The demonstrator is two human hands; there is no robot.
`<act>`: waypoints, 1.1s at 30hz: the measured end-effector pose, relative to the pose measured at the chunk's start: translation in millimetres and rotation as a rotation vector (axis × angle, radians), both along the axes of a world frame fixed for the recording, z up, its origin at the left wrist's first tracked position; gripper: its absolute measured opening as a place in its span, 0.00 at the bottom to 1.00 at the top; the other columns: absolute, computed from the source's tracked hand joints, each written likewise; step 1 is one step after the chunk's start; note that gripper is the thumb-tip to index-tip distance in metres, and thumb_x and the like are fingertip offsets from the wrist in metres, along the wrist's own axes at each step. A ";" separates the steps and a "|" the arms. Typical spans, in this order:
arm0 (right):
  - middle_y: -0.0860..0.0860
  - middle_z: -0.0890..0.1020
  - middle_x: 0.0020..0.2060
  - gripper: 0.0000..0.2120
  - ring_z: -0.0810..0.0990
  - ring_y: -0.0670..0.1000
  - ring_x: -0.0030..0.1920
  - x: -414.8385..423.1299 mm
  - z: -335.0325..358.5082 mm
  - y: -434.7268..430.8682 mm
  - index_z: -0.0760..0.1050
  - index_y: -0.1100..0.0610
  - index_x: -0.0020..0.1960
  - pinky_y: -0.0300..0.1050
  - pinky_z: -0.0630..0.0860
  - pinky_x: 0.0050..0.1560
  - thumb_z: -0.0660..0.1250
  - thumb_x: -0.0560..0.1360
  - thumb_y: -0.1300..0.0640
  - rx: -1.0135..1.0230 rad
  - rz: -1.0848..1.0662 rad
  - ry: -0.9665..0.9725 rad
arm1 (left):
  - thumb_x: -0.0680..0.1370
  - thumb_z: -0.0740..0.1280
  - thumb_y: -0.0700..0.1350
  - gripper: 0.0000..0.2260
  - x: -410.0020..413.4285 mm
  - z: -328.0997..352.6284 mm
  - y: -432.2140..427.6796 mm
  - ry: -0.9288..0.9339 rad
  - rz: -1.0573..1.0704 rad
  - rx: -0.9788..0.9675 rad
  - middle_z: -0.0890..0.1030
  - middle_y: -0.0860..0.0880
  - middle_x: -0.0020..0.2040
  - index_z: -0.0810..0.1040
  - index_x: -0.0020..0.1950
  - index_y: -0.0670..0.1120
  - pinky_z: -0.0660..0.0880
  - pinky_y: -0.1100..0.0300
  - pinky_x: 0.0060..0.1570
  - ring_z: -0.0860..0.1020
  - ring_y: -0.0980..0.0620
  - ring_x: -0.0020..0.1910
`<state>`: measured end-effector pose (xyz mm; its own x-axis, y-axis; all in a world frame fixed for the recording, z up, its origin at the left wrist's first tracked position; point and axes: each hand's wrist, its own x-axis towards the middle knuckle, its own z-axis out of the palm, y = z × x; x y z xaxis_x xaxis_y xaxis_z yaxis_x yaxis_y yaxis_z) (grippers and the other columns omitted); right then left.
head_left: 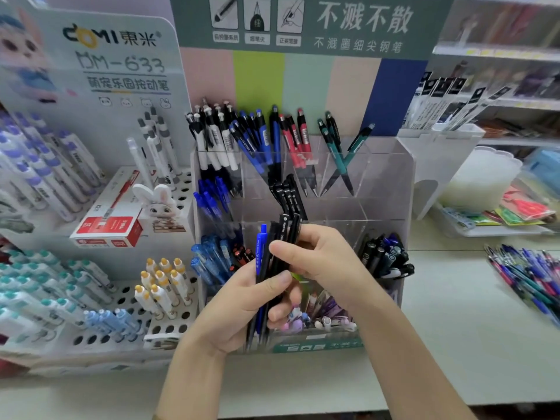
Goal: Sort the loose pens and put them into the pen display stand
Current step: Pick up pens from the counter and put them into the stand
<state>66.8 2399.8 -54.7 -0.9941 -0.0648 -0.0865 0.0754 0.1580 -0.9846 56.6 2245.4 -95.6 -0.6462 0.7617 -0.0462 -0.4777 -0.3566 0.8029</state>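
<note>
Bundle of pens (280, 230): several black ones plus one blue pen (261, 247), held roughly upright, just in front of the clear display stand (389, 183), level with its lower tiers.
Left hand (242, 301): wrapped around the lower half of the bundle, thumb lying across the barrels.
Right hand (321, 259): pinching the upper ends of the black pens between thumb and curled fingers.

Stand contents, back row, left to right: black-and-white pens (213, 140), blue pens (257, 137), red pens (295, 134), green pens (333, 137). Middle row: blue capped pens (212, 198) at the left, black pens (288, 192) in the centre. Front row: clear blue pens (209, 259) at the left, dark pens (385, 256) at the right.

Pale worktop (454, 328) carries the stand. Heap of loose pens (527, 274) on it, well to the right. To the left: white perforated rack (169, 327), red box (112, 221), rabbit figure (160, 201).
</note>
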 end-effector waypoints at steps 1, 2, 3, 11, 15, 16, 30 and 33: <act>0.67 0.82 0.43 0.06 0.76 0.46 0.27 -1.0 0.0 1.4 0.80 0.61 0.48 0.39 0.74 0.31 0.69 0.76 0.58 -0.040 0.007 -0.008 | 0.72 0.71 0.44 0.13 0.4 1.3 1.8 -0.002 0.013 -0.019 0.76 0.42 0.36 0.76 0.51 0.38 0.73 0.64 0.25 0.69 0.55 0.24; 0.68 0.81 0.43 0.06 0.76 0.48 0.27 -2.0 -0.8 2.9 0.79 0.63 0.49 0.40 0.74 0.31 0.68 0.76 0.60 -0.088 0.003 -0.009 | 0.73 0.71 0.44 0.13 0.1 2.0 3.4 0.006 0.027 -0.032 0.76 0.41 0.36 0.76 0.52 0.38 0.72 0.64 0.25 0.69 0.55 0.23; 0.66 0.82 0.40 0.07 0.77 0.48 0.27 -2.5 -1.1 3.7 0.78 0.65 0.49 0.39 0.74 0.30 0.67 0.76 0.61 -0.134 -0.001 -0.008 | 0.74 0.72 0.44 0.12 -0.1 2.9 4.9 0.017 0.039 -0.043 0.76 0.41 0.36 0.76 0.52 0.38 0.72 0.64 0.24 0.68 0.55 0.24; 0.57 0.82 0.32 0.08 0.70 0.50 0.18 -3.2 4.6 7.3 0.74 0.70 0.46 0.38 0.68 0.20 0.67 0.76 0.63 -0.236 0.016 -0.020 | 0.76 0.64 0.45 0.09 -2.3 8.0 9.9 0.040 0.059 -0.112 0.79 0.39 0.39 0.79 0.49 0.40 0.74 0.60 0.25 0.73 0.50 0.25; 0.51 0.78 0.26 0.06 0.70 0.44 0.22 -6.0 6.1 13.2 0.77 0.63 0.40 0.34 0.66 0.24 0.69 0.75 0.61 -0.117 -0.109 0.042 | 0.77 0.65 0.46 0.10 -4.7 12.9 10.2 0.083 0.058 -0.197 0.82 0.38 0.45 0.83 0.51 0.44 0.80 0.55 0.34 0.80 0.46 0.35; 0.52 0.77 0.27 0.07 0.70 0.44 0.22 -7.6 7.4 17.0 0.77 0.64 0.41 0.33 0.65 0.23 0.69 0.75 0.61 -0.112 -0.143 0.053 | 0.78 0.65 0.43 0.09 -5.4 14.5 10.0 0.072 0.083 -0.191 0.83 0.37 0.47 0.82 0.53 0.41 0.82 0.53 0.37 0.82 0.44 0.38; 0.49 0.80 0.37 0.06 0.78 0.50 0.39 -50.0 21.2 32.0 0.78 0.54 0.42 0.50 0.78 0.44 0.68 0.76 0.53 0.546 -0.529 0.539 | 0.71 0.70 0.47 0.16 -15.7 12.5 18.1 0.136 0.271 -0.301 0.72 0.49 0.31 0.73 0.52 0.39 0.61 0.67 0.21 0.64 0.57 0.23; 0.55 0.81 0.45 0.10 0.80 0.54 0.46 -62.9 5.8 26.6 0.78 0.62 0.49 0.48 0.76 0.48 0.66 0.77 0.54 0.795 -0.358 0.292 | 0.73 0.71 0.47 0.15 -15.1 11.8 19.7 0.139 0.264 -0.285 0.70 0.50 0.30 0.72 0.51 0.39 0.61 0.67 0.20 0.63 0.57 0.23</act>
